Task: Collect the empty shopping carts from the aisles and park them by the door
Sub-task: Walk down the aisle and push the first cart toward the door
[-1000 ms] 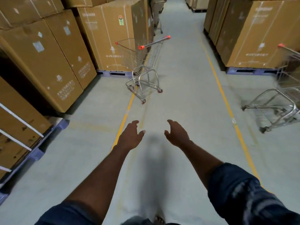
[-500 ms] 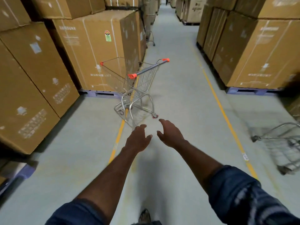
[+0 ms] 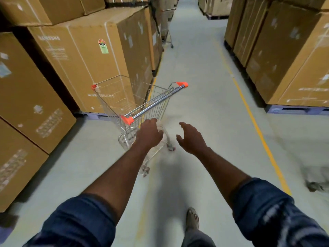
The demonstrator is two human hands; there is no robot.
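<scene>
Reaching for empty cart (image 3: pixel 135 106) ahead-left, beside boxes (image 3: pixel 99 56). Handle bar (image 3: pixel 154 103) running diagonally, near-left to far-right. Left hand (image 3: pixel 148 136) nearer, just short of near end; right hand (image 3: pixel 191 138) trailing. Both open, gripping nothing.

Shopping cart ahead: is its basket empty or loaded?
Empty. Through the wire basket of the shopping cart only cardboard boxes and floor show.

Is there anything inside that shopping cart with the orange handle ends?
The shopping cart looks empty: only floor and cardboard boxes show through its basket's wire mesh. The left hand covers part of the lower frame.
</scene>
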